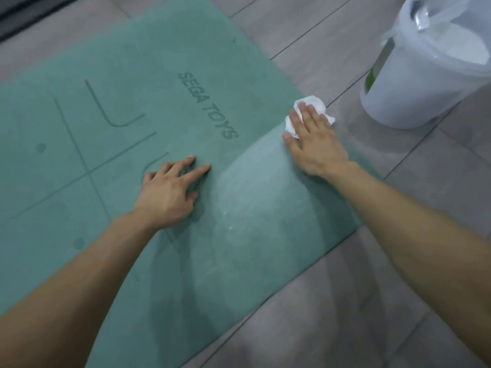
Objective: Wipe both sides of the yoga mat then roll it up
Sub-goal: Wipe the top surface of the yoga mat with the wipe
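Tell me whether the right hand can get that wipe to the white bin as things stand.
Probably yes. The right hand, pressing the crumpled white wipe at the yoga mat's edge, has only bare floor between it and the lined white bin, whose top looks open.

Soft, muted indoor light is spread over the scene, and a pale sheen is caught on the yoga mat (252,197) between the left hand (167,193) and the right hand (317,146). Faint, diffuse shadows are cast just beside the left hand's fingers and under both forearms, and a dimmer patch is thrown on the floor (305,314) below the right forearm. Detail is slightly smeared throughout; the white bin (414,96) beyond the right hand is rendered almost washed out, and the mat's edges are bowed by the wide lens.
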### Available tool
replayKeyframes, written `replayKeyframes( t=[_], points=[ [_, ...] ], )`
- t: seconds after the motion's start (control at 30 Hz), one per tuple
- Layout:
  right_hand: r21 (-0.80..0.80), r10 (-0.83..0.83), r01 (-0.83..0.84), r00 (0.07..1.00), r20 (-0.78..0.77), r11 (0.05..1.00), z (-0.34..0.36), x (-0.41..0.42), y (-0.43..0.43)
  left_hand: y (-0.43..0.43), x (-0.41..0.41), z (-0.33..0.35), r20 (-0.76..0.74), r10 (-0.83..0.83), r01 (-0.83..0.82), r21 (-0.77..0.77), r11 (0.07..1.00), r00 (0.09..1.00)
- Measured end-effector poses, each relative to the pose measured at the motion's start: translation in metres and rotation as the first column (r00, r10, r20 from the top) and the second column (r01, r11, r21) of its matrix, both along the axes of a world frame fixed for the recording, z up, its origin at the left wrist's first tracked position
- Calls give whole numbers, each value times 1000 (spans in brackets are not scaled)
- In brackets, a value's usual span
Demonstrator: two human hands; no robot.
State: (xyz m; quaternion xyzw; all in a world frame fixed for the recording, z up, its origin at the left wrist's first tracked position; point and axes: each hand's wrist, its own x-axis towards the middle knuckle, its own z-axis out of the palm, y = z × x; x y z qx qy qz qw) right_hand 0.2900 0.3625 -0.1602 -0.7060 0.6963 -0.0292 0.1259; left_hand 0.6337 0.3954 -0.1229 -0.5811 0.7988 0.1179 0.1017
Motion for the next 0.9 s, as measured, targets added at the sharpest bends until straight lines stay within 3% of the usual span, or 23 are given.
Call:
replayKeyframes(
  t=[0.1,0.17,0.23,0.3,0.33,0.4,0.47,0.53,0.57,0.63,0.7,0.73,0.8,0.9],
  points=[
    [-100,-57,59,998,16,993,-9,40,8,2,-4,6,-15,0,0,30,1000,1000],
    [-195,208,-192,976,64,962,-14,106,41,-6,2,9,-105,31,-24,62,998,994],
    [-145,529,-517,847,57,844,-11,160,81,-20,14,11,-231,111,-97,69,993,967],
    [-139,621,-611,783,40,779,-8,153,79,-35,26,13,-190,208,-196,79,977,959],
    [-181,545,-531,837,38,828,-10,133,62,-41,32,14,-125,244,-231,108,967,962],
    [-161,210,-201,977,43,966,-12,72,17,-47,40,13,-29,279,-269,185,945,960],
    [-30,-58,58,998,-6,998,-1,16,-16,-48,44,9,-17,274,-266,183,946,962],
    [-24,-168,169,986,21,985,2,17,-21,-47,43,7,-23,274,-267,164,950,961],
    [-57,-139,140,990,14,989,0,43,-14,-46,42,8,-16,275,-269,157,950,961],
    [-126,151,-144,988,45,981,-5,109,16,-46,41,11,-7,272,-268,141,953,962],
    [-123,471,-464,881,44,878,-12,150,47,-43,42,13,-2,265,-263,133,956,964],
    [-133,532,-524,846,33,842,-10,146,43,-42,42,14,1,259,-257,127,958,966],
    [-189,390,-378,920,29,906,-9,104,7,-40,39,18,19,238,-238,127,963,971],
    [-24,-27,27,1000,0,999,3,37,-42,-39,37,22,25,242,-243,122,962,970]
  ],
)
